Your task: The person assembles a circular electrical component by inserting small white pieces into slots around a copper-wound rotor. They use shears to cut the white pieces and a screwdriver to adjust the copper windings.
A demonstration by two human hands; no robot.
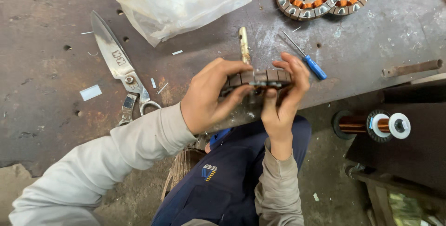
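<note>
1. Stator core (260, 78) sat edge-on between both hands, raised just above the near edge of the desk (46, 68), its brass-coloured shaft (244, 45) pointing away from me.
2. I had the left hand (209, 97) clamped on the core's left end, fingers curled over the top and thumb pressed along the underside.
3. I had the right hand (283, 97) gripping the right end, fingers (297, 70) hooked over the rim and thumb beneath. What the thumbs pressed on under the core was hidden from me.
4. For good control, I judged that both thumbs should brace the slotted edge evenly, so the laminations stayed aligned and nothing twisted.
5. I judged it wise to work over the desk, not the lap, so a slip cost nothing.
6. Tools lay within reach: blue-handled screwdriver (309, 61) just beyond the right hand, large shears (118, 63) well to the left, copper wire spool (371, 125) to the right.
</note>
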